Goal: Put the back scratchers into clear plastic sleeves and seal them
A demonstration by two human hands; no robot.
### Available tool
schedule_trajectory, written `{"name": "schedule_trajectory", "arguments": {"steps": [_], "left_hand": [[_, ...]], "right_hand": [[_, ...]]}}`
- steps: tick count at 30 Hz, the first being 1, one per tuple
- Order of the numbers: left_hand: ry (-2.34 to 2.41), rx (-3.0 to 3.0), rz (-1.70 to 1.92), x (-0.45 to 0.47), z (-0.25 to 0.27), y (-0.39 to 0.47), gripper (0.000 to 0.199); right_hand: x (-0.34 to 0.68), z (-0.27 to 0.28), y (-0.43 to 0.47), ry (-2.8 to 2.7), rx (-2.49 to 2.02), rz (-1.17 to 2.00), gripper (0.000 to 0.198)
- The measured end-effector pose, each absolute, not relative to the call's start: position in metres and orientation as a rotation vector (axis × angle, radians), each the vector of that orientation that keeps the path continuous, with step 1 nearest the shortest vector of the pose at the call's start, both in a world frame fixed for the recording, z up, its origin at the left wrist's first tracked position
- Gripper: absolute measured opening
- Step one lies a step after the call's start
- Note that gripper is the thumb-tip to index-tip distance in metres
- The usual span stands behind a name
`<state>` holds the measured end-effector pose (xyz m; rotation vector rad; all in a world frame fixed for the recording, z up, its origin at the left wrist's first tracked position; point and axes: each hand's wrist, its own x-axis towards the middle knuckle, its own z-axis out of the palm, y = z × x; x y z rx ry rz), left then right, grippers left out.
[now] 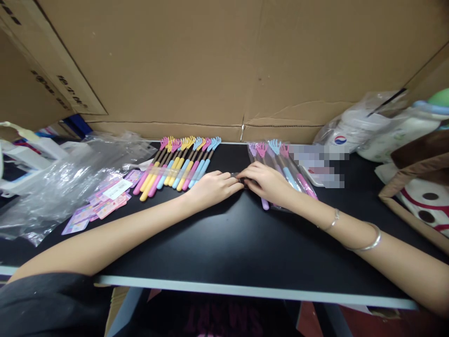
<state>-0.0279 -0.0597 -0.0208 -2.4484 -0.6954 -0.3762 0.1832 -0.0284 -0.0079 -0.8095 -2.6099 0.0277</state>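
Note:
My left hand and my right hand meet fingertip to fingertip just above the black table. Both have their fingers closed together. Something small, dark or see-through, may be between the tips, but I cannot make it out. Left of my left hand, several back scratchers lie in a row, with claw heads at the far end and pink, yellow and blue handles. Behind and beside my right hand are more back scratchers in clear plastic sleeves, partly covered by that hand.
Printed cards and a heap of clear plastic bags lie at the left. A white device stands beyond them. On the right are a bagged cup, a bottle and a brown-and-white bag. Cardboard walls the back.

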Motion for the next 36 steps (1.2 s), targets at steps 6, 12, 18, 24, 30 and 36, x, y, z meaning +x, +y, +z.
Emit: {"name": "schedule_trajectory", "arguments": {"steps": [6, 12, 18, 24, 30, 36], "left_hand": [[-0.714, -2.449, -0.335, -0.028, -0.021, -0.062, 0.023], [-0.708, -2.449, -0.271, -0.026, -0.020, -0.066, 0.027], [-0.706, -2.437, -0.200, -0.023, -0.017, -0.071, 0.026], [-0.730, -2.463, -0.166, -0.021, -0.017, -0.073, 0.024], [-0.841, -2.581, -0.363, -0.025, -0.012, -0.071, 0.025], [-1.201, -2.514, -0.379, -0.042, 0.013, -0.064, 0.025]], "right_hand": [[0.184, -0.013, -0.027, -2.698, -0.772, -0.111, 0.029], [0.183, -0.016, -0.028, -2.724, -0.787, -0.181, 0.031], [0.184, -0.016, -0.027, -2.722, -0.783, -0.211, 0.032], [0.183, -0.013, -0.028, -2.732, -0.788, -0.195, 0.032], [0.185, -0.007, -0.029, -2.741, -0.747, -0.166, 0.030], [0.188, -0.002, -0.030, -2.774, -0.777, -0.173, 0.029]]}}
